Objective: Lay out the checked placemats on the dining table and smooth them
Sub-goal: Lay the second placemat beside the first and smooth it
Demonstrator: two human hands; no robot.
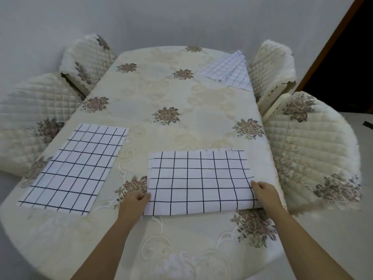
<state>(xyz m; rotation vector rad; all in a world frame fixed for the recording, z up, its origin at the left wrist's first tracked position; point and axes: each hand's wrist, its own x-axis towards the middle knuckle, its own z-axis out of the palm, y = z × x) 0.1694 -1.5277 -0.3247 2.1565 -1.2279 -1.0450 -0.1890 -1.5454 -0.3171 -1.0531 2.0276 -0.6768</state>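
Note:
A white placemat with a dark grid (198,181) lies folded in front of me on the cream flowered tablecloth (161,93). My left hand (137,201) pinches its near-left edge, and my right hand (264,194) grips its near-right edge, where the cloth curls up a little. A second checked placemat (78,168) lies flat at the left side of the table. A third checked placemat (230,70) sits rumpled and partly folded at the far right corner.
Quilted cream chairs stand around the table: two on the left (30,116) (86,57) and two on the right (310,150) (270,67). A grey wall is behind, and a dark doorway (347,67) opens at the upper right.

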